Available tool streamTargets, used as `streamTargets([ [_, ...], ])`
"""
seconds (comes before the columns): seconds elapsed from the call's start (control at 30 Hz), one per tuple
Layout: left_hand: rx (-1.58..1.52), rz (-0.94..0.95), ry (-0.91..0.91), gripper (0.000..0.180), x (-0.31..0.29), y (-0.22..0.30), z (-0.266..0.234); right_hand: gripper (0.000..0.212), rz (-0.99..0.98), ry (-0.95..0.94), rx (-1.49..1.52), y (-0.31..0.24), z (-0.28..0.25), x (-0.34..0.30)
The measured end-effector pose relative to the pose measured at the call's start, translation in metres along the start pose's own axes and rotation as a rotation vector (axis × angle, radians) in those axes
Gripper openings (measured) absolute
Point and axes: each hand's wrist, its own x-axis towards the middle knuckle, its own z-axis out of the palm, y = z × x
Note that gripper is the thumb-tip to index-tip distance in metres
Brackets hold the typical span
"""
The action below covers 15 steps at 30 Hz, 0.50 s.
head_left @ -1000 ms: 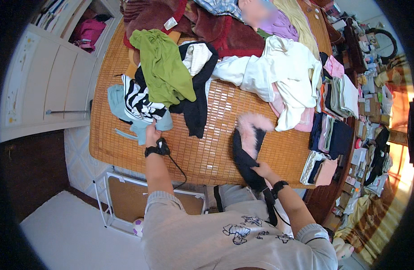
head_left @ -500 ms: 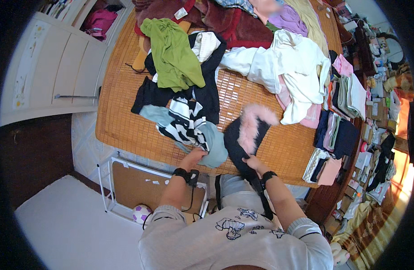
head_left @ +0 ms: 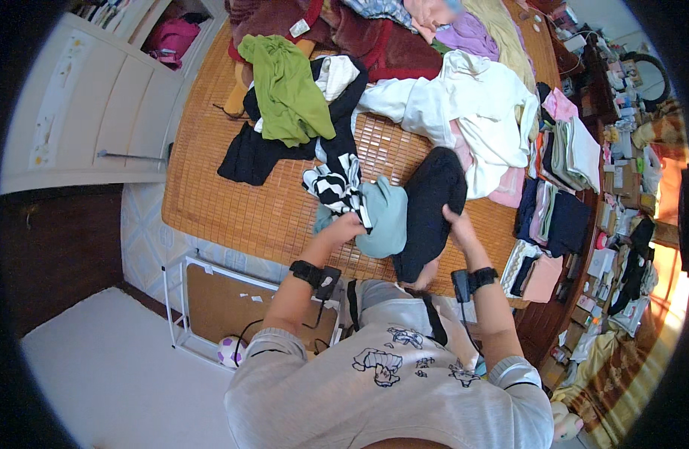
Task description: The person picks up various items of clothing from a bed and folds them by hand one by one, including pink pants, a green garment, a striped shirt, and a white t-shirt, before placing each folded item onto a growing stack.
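Note:
On the bamboo mat, my left hand (head_left: 346, 229) is closed on a bunched light teal garment (head_left: 383, 218) and the black-and-white striped cloth (head_left: 332, 187) lying over it. Just right of these lies a dark garment (head_left: 434, 196), plain black side up, its edge against the teal fabric. My right hand (head_left: 456, 226) grips its right edge, the thumb on top and the other fingers partly hidden. A small pink patch (head_left: 428, 275) shows at its near end; the rest of its pink fur trim is hidden.
Beyond my hands lie a green top (head_left: 288, 90), black clothes (head_left: 247, 153) and a white garment (head_left: 486, 112). A maroon blanket (head_left: 382, 45) is farther back. Folded clothes (head_left: 569, 224) stand in piles at the right edge. A white-framed board (head_left: 232, 299) leans below the bed's near edge.
The dark garment has been turned over, so its pink fur is now mostly out of sight. My right hand has moved right and away from me; the teal and striped garments have shifted right.

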Motion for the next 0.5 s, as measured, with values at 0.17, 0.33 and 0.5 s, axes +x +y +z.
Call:
streamTargets([
  [0.17, 0.132, 0.251, 0.189, 0.029, -0.02, 0.087, 0.013, 0.045, -0.228, 0.024, 0.203, -0.12, 0.027, 0.009],
  [0.33, 0.469, 0.217, 0.673, 0.025, -0.044, 0.159, -0.022, 0.042, -0.556, -0.245, 0.404, -0.21, 0.062, -0.001],
  [0.5, 0.525, 0.306, 0.845, 0.028, -0.071, 0.207, -0.028, 0.08, -0.672, -0.267, 0.088, -0.203, 0.085, -0.015],
])
